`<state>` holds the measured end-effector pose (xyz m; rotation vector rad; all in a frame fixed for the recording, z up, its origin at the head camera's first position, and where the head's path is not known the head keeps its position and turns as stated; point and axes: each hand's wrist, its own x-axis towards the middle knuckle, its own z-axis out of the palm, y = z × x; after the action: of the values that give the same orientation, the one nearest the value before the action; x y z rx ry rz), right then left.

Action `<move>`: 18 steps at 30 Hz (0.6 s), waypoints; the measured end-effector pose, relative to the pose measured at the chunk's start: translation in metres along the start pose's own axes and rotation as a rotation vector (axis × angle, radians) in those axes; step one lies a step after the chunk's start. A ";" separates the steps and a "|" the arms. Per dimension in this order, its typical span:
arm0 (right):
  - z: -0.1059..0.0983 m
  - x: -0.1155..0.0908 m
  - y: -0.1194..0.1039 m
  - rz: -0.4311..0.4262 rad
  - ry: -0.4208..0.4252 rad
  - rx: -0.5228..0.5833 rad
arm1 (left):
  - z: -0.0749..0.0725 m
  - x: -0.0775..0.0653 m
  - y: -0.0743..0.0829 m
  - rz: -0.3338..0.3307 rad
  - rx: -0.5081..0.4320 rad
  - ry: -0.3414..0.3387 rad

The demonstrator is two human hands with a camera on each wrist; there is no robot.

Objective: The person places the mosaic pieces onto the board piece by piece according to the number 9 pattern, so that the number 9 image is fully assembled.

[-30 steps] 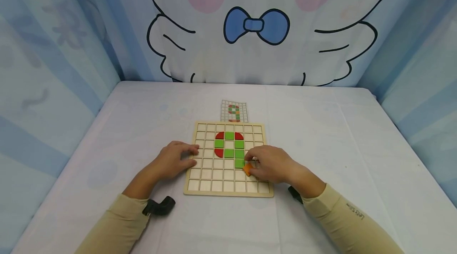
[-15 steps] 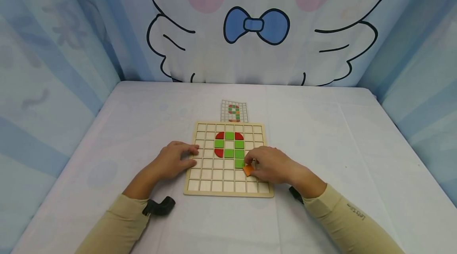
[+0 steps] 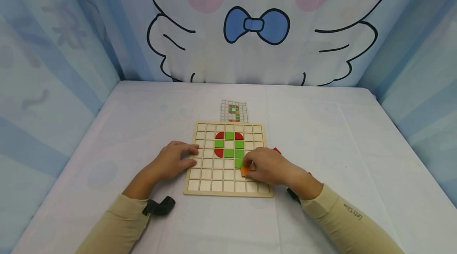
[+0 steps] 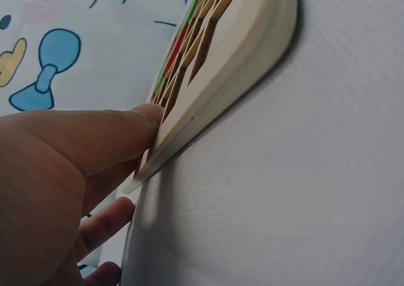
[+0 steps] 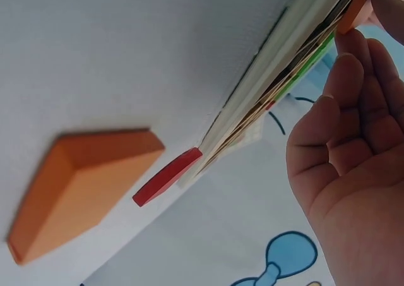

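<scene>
In the head view a wooden grid board (image 3: 228, 195) lies flat, holding green square tiles (image 3: 229, 135) and red rounded tiles (image 3: 219, 153) arranged as a ring with a tail going down. My right hand (image 3: 269, 165) pinches an orange square tile (image 3: 244, 171) over the grid, just below the lowest green tile. The right wrist view shows that orange tile (image 5: 353, 11) partly hidden at the fingertips. My left hand (image 3: 173, 160) rests on the board's left edge, thumb and fingers extended. In the left wrist view its thumb (image 4: 142, 125) touches the rim.
Behind the board lies a printed pattern card (image 3: 225, 108), partly covered by it. Right of the board, a red tile (image 5: 167, 177) and a loose orange piece (image 5: 88, 185) lie on the white tablecloth (image 3: 339, 139). A printed curtain (image 3: 257, 59) stands behind the table.
My right hand has shifted slightly left and down, and the orange tile has turned squarer to the grid. A red tile shows behind this hand now. My left hand has stayed put.
</scene>
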<state>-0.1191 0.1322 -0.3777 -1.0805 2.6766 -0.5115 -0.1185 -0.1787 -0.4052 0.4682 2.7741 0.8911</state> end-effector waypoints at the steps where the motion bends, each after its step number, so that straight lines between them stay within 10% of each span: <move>1: 0.000 0.000 0.000 -0.002 -0.001 0.005 | 0.000 0.000 0.000 -0.001 0.001 0.000; 18: 0.002 0.005 -0.010 -0.007 -0.024 0.005 | -0.001 0.001 0.002 -0.018 0.000 0.002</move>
<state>-0.1154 0.1213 -0.3759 -1.0888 2.6503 -0.5029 -0.1188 -0.1776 -0.4037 0.4418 2.7758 0.8885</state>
